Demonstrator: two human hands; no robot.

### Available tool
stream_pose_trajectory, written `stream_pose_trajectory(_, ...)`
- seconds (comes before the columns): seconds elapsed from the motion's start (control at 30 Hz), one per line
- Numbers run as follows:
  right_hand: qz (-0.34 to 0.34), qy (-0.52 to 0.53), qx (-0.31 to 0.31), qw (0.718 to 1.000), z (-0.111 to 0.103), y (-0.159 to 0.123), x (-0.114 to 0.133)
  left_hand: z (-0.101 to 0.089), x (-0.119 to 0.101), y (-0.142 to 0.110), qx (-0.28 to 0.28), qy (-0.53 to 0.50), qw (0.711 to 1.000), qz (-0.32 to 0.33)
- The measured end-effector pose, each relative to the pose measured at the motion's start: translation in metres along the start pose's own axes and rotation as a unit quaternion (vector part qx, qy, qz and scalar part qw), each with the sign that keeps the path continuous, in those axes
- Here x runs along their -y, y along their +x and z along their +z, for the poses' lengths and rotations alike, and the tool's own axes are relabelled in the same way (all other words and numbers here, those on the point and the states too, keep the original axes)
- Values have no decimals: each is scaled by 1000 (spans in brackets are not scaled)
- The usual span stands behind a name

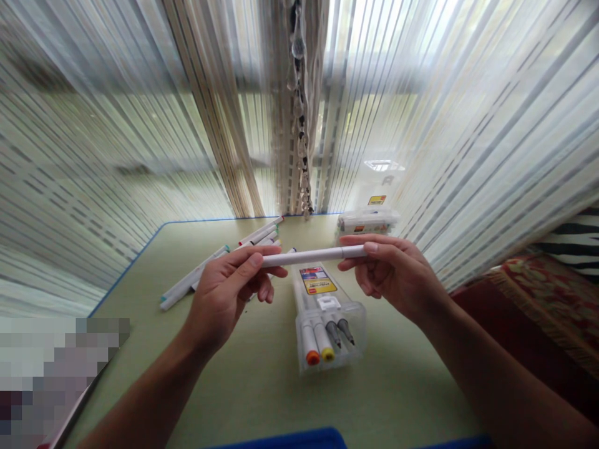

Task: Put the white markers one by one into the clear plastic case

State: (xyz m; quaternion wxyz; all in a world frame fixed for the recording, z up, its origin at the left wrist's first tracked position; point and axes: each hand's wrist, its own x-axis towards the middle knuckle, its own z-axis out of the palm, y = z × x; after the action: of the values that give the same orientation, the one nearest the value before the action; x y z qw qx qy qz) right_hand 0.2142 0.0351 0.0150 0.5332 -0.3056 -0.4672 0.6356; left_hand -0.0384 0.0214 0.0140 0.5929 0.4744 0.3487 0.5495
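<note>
A white marker (pixel 309 256) is held level above the table, its two ends pinched by my hands. My left hand (pixel 229 287) grips the left end between thumb and fingers. At the other end, my right hand (pixel 395 271) has thumb and fingers closed on it. Beneath the marker lies a clear plastic case (pixel 304 368) with a yellow label. In its near end sit an orange-ended marker (pixel 311 346), a yellow-ended marker (pixel 325 343) and two grey-tipped pens (pixel 346 332). My fingers cover both tips of the held marker.
Several loose white markers (pixel 189 282) lie in a pile at the left of the green table (pixel 224 399). A second clear case (pixel 367 221) stands open at the back. String curtains (pixel 140 112) hang beyond the table, and blue objects (pixel 299 439) show at the front edge.
</note>
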Motion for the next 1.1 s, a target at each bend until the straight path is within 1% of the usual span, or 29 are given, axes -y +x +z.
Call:
stream_pose_trajectory(0.23,10,11,-4,1000,0,0,0,-1,-1,0,4,-10,1000,-6)
stream_pose_trajectory(0.4,10,3,-5,1000,0,0,0,-2,2,0,2,29,1000,6)
stream_pose_trajectory(0.6,0,-44,-19,999,0,0,-2,-3,5,1,-2,118,992,36)
stream_pose_trajectory(0.8,-7,-93,-16,996,0,-1,-6,1,1,-1,-17,203,978,41)
stream_pose_trajectory(0.9,-12,-120,-15,993,-1,-1,-8,4,1,-2,-29,218,975,38)
stream_pose_trajectory(1.1,-38,-164,-28,985,-2,-2,-12,9,0,-3,-36,211,976,36)
